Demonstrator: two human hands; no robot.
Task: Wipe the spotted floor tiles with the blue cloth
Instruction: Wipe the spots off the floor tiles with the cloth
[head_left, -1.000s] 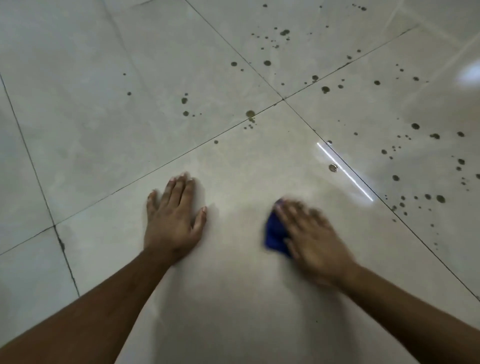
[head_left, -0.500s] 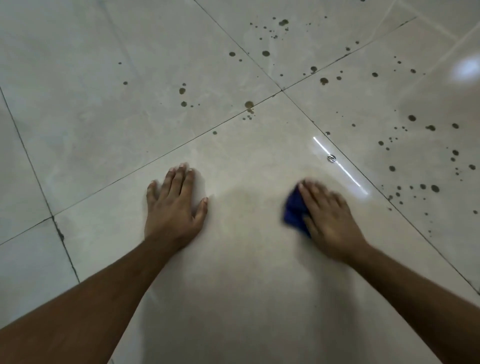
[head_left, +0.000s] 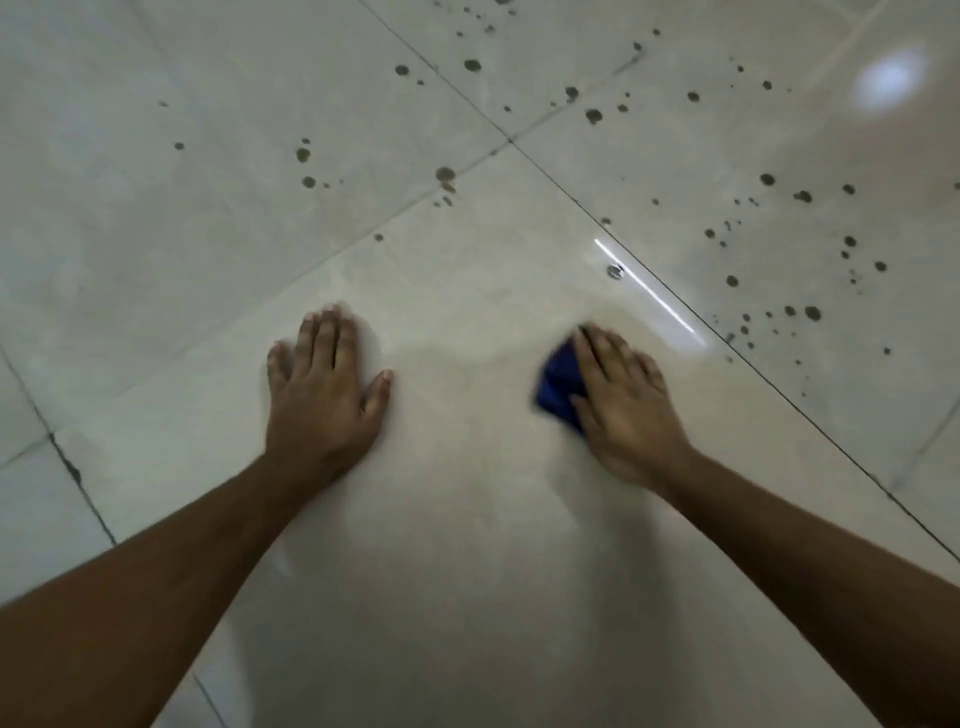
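My right hand (head_left: 626, 402) presses a small folded blue cloth (head_left: 558, 387) flat against a pale glossy floor tile (head_left: 467, 519); only the cloth's left part shows from under my fingers. My left hand (head_left: 322, 392) lies flat on the same tile, fingers spread, holding nothing. Dark spots (head_left: 802, 196) are scattered over the tile to the right, and more dark spots (head_left: 445, 174) sit near the grout junction ahead. One small shiny drop (head_left: 615, 270) lies just ahead of the cloth, beside the grout line.
Dark grout lines cross at a junction (head_left: 511, 140) ahead. A chipped grout joint (head_left: 72, 470) runs at the left. Bright light reflections (head_left: 888, 78) glare on the far right tile.
My right hand slid the cloth forward and to the right across the tile, then slightly back left. The view tilted down a little. My left hand stayed planted.
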